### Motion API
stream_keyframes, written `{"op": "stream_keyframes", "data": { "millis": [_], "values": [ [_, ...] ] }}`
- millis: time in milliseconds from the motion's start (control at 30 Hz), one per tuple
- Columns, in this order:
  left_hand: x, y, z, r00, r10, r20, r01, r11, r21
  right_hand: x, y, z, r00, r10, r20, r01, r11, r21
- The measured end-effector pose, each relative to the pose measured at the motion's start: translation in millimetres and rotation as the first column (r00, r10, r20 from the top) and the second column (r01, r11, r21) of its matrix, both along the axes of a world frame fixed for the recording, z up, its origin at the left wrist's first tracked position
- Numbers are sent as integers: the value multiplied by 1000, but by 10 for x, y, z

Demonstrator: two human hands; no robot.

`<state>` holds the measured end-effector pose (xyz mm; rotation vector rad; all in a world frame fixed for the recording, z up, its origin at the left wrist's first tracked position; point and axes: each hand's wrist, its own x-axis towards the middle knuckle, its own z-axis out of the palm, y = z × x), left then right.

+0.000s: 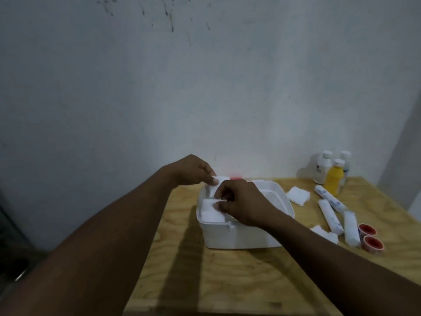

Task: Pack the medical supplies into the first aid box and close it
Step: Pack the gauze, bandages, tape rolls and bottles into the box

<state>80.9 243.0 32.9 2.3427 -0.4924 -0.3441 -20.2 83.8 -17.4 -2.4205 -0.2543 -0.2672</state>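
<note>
— Which step is this?

— Packing, early on. Both hands work over the left end of the open first aid box (241, 236) on the wooden table (227, 281). The left hand (193, 171) pinches a white gauze pad (216, 180) at the far corner; the right hand (239, 201) pinches the edge of another gauze pad (210, 212) lying in the box (a tray or the pile itself, I cannot tell).

— And what remains?

— Plenty, to the right of the box: loose gauze squares (298, 195), three bandage rolls (330, 215), two tape rolls (370, 237), and the bottles (333, 176) by the wall.

— Next move?

— Probably pressing both pads flat, letting go, then reaching right for the loose gauze. The lid waits until everything is inside.
</note>
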Motion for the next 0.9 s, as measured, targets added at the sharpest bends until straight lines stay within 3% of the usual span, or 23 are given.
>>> {"op": "stream_keyframes", "data": {
  "millis": [200,400,600,700,800,900],
  "values": [
    [95,-76,-235,991,-51,123,21,973,231,-89,35,-143,987,-40,153,64,986,-156],
    [117,-86,-229,976,-93,195,29,951,306,-78,33,-126,995,27,99,0,965,-262],
    [85,-96,-241,957,-139,254,48,940,337,-44,31,-167,994,31,109,-6,974,-225],
    [75,-120,-224,945,-138,296,40,949,314,-69,-60,-66,982,6,187,22,989,-144],
    [77,-231,-163,933,-114,341,26,967,252,-72,-336,151,953,-81,291,103,993,-61],
    [85,-489,-127,914,-123,386,35,973,226,-105,-796,324,933,-240,268,247,969,9]
  ]
}}
